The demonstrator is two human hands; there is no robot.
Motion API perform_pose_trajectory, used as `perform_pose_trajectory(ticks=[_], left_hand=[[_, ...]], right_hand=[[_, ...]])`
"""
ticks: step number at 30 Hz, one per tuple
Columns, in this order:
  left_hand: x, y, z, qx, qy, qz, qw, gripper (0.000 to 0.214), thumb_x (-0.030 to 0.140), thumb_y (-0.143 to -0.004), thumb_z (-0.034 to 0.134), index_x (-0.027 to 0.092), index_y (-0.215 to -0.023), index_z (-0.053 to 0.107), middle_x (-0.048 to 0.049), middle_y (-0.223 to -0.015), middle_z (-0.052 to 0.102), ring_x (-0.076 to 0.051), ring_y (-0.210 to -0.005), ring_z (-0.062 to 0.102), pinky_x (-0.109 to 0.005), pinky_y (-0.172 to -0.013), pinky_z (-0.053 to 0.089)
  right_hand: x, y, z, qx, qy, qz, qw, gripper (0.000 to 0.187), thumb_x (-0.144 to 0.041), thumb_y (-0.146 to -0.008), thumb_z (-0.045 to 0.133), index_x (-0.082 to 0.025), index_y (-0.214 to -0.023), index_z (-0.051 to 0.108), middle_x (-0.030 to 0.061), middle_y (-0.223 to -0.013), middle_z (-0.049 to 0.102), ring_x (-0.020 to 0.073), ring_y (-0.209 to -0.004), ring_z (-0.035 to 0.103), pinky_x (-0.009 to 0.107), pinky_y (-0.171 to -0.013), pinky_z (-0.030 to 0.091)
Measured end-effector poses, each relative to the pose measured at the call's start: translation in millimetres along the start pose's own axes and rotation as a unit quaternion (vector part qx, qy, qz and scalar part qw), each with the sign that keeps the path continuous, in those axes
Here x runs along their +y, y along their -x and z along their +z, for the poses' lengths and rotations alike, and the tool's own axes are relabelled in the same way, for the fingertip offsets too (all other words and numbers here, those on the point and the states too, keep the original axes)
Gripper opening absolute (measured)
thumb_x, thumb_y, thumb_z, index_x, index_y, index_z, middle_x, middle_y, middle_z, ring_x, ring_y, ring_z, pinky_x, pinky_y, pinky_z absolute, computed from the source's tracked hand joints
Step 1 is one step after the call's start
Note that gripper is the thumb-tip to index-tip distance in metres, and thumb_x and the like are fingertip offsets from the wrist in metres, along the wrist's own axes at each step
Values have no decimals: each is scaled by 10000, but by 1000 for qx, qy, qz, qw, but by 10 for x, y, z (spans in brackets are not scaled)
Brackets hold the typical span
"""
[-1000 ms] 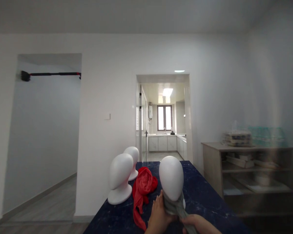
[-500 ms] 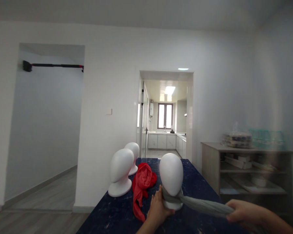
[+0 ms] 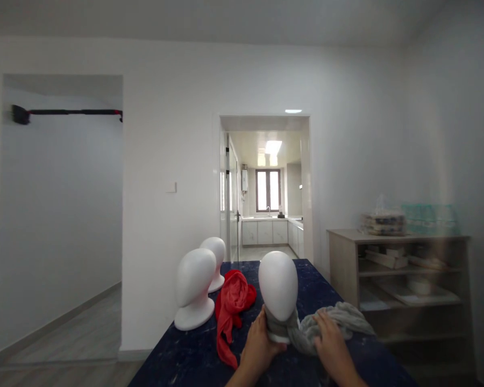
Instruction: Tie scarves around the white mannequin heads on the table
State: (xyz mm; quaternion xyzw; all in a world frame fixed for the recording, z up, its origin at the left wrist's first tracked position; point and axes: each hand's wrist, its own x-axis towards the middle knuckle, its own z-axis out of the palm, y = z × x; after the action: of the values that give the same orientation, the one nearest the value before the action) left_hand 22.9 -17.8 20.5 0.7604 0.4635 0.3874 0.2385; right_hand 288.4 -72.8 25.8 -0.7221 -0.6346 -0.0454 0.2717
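Observation:
A white mannequin head (image 3: 278, 285) stands on the dark blue table (image 3: 193, 360) in front of me. A grey scarf (image 3: 339, 317) is wound round its neck and bunches on the table to its right. My left hand (image 3: 258, 346) is wrapped round the left of the head's neck and base. My right hand (image 3: 331, 346) rests with fingers spread on the bunched grey scarf, just right of the neck.
Two more white mannequin heads (image 3: 193, 290) (image 3: 213, 258) stand at the table's left, with a red scarf (image 3: 232, 306) heaped between them and the near head. A wooden shelf unit (image 3: 399, 285) stands at the right. A doorway behind opens onto a kitchen.
My right hand, which had pulled the grey scarf out taut to the right, has come back to the neck; the scarf now lies slack and bunched. The left hand stayed.

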Motion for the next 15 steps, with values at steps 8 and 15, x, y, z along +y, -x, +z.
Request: perform_pose_trajectory(ticks=[8,15], left_hand=[[265,95,-115,-15,9,-38,999,1241,292,-567,873,215,-1666,302,-145,-1696,438,-391,-1572,374,-449,-1310,266],[228,112,-114,-17,8,-34,999,1275,308,-528,884,254,-1673,326,-117,-1691,452,-405,-1580,360,-439,-1314,271]], right_hand=[[-65,100,249,-10,-115,-33,993,558,-489,-1014,445,-154,-1393,680,137,-1531,642,302,-1499,498,456,-1323,258],[51,18,486,-12,-139,-69,988,616,-591,-970,516,-185,-1402,684,147,-1553,618,345,-1520,481,527,-1324,273]])
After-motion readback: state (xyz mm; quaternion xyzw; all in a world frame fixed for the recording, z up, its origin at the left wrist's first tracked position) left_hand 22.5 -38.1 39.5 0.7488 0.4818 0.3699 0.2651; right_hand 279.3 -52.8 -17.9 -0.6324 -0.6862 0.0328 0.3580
